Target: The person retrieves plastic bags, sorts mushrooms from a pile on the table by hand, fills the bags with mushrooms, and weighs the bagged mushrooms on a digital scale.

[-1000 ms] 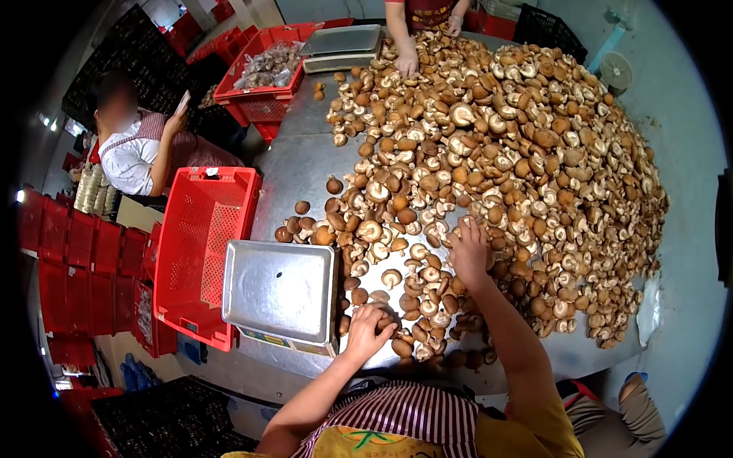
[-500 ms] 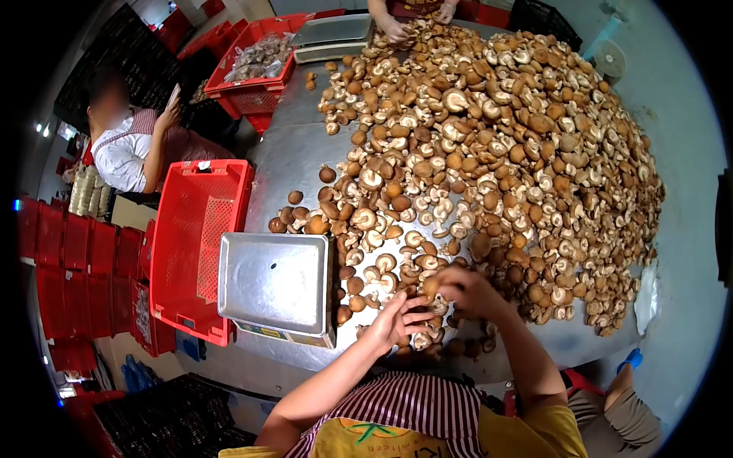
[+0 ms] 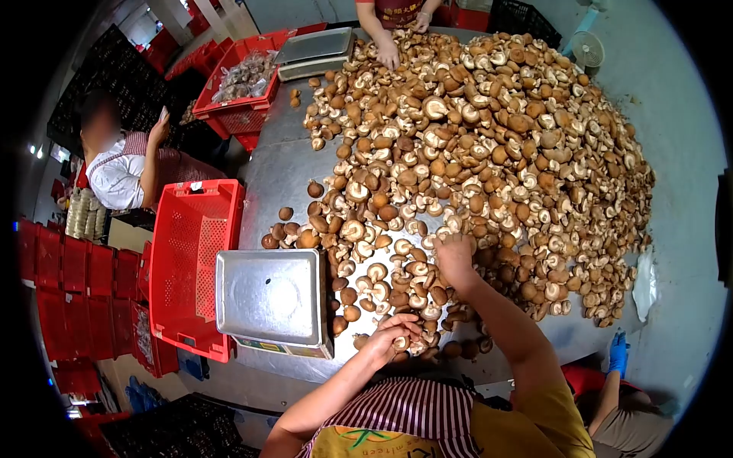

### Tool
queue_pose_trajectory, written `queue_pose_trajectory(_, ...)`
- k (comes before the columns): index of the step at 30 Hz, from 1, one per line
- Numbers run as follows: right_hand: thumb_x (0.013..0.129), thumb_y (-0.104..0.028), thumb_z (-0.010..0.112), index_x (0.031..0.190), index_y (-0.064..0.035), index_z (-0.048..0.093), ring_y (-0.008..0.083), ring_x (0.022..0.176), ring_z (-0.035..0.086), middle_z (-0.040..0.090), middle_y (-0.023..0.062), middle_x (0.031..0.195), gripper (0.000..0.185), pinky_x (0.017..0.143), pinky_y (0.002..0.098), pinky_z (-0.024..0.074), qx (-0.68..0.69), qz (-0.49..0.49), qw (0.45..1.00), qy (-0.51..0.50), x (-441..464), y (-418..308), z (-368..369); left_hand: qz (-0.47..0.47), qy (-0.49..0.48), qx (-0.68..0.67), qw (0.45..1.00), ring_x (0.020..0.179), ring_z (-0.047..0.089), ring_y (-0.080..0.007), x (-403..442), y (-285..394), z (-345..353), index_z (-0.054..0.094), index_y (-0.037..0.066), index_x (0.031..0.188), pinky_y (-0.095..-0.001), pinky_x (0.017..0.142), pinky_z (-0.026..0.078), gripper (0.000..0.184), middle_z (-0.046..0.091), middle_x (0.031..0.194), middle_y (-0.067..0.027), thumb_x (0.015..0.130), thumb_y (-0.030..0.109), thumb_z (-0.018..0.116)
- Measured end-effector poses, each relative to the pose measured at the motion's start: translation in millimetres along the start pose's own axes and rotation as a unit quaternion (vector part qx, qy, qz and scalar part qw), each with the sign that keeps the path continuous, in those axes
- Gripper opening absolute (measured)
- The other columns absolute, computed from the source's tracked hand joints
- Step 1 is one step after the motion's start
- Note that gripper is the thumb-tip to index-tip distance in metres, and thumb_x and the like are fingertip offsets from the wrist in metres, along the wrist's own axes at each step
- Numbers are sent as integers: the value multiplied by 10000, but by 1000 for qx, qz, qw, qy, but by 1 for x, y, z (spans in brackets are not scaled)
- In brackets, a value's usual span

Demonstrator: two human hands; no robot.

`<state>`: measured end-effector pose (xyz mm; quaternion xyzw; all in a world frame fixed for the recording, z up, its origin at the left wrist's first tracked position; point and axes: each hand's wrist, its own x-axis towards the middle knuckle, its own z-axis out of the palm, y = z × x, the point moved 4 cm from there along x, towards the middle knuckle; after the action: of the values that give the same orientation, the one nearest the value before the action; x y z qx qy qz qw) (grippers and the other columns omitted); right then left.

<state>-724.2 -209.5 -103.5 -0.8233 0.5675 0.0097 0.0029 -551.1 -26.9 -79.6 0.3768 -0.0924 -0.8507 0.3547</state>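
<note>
Brown-capped shiitake mushrooms (image 3: 527, 145) with pale gills and stems lie in a large heap over the metal table. My left hand (image 3: 391, 337) is low near the table's front edge, its fingers curled round a mushroom (image 3: 402, 343) by the thumb. Farther forward, my right hand (image 3: 456, 256) reaches palm down into the near side of the heap. Its fingertips are hidden among the mushrooms, so I cannot make out whether it grips one. A looser scatter of mushrooms (image 3: 418, 269) lies between and around the two hands.
Left of my hands stands a weighing scale (image 3: 269, 294) with a bare metal pan. Beyond it is a red crate (image 3: 164, 267). Across the table, a co-worker's gloved hand (image 3: 388, 53) touches the heap near another scale (image 3: 314, 47). A blue-gloved hand (image 3: 618, 353) shows at lower right.
My right hand has moved forward, away from my left hand, into the heap. My left hand's spread fingers have curled in lower down. The co-worker's hand across the table has shifted over the mushrooms.
</note>
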Motion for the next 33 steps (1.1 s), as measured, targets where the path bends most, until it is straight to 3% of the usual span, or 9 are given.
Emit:
queue_pose_trajectory(6,728,-249,737,1008,-72,648,325,944,590,655,159,925,343,898,467,412,134,61,983,111,-15,8,-21,-29,12,14,999,797,632,-252,0,3,11,561,-23,1202,-338,747,526,277,661,946,-152,938,48,512)
queue_pose_trajectory(8,779,-276,706,1050,-51,621,334,951,587,646,171,956,363,914,474,422,149,56,982,97,-24,4,-45,-31,-6,52,998,806,619,-238,0,4,7,555,42,1218,-340,730,514,273,661,1020,-151,975,158,507)
queue_pose_trajectory(10,811,-311,682,1080,-36,600,321,967,579,624,175,1004,394,909,458,441,324,82,942,-9,-35,-2,-47,-26,17,39,999,799,614,-231,-2,8,7,522,74,1271,-344,712,499,337,663,1063,-145,991,259,500)
queue_pose_trajectory(11,829,-330,669,1095,-34,591,311,974,575,610,170,1025,406,905,442,448,331,42,942,-21,-48,-12,-57,-31,14,20,999,774,609,-227,-2,7,7,509,100,1283,-343,694,486,410,663,1098,-135,998,394,482)
queue_pose_trajectory(15,864,-425,650,1126,-74,589,301,986,573,552,152,1119,442,867,424,472,383,-54,916,-104,-106,-57,-116,-56,18,-27,998,752,614,-222,3,-3,-7,520,97,1234,-355,669,496,478,666,1046,-104,986,502,466)
queue_pose_trajectory(18,840,-443,692,1111,-72,580,313,965,594,545,150,1072,473,833,427,479,459,-26,879,-128,-126,-62,-100,-49,55,31,997,730,631,-190,-5,-2,6,544,46,1119,-322,635,549,279,632,890,-77,1010,302,515)
queue_pose_trajectory(24,849,-382,689,993,-49,601,318,893,597,583,139,1002,373,796,420,472,511,-26,848,-139,-105,-42,-88,2,72,-18,997,711,630,-193,-8,-6,1,557,69,1086,-329,634,534,230,636,856,-81,988,277,564)
queue_pose_trajectory(28,897,-289,639,937,-48,600,283,882,605,600,109,974,247,802,425,476,475,-32,878,-48,-58,-26,-96,8,76,-52,996,777,631,-231,-13,6,-9,542,77,1116,-367,675,519,242,643,876,-100,952,248,588)
queue_pose_trajectory(33,924,-429,579,1368,-58,465,334,1196,538,466,199,1382,590,1011,444,444,365,-69,908,-194,-41,-57,-101,44,112,72,990,790,631,-238,-18,29,2,496,67,1258,-356,707,525,335,642,957,-125,950,184,438)
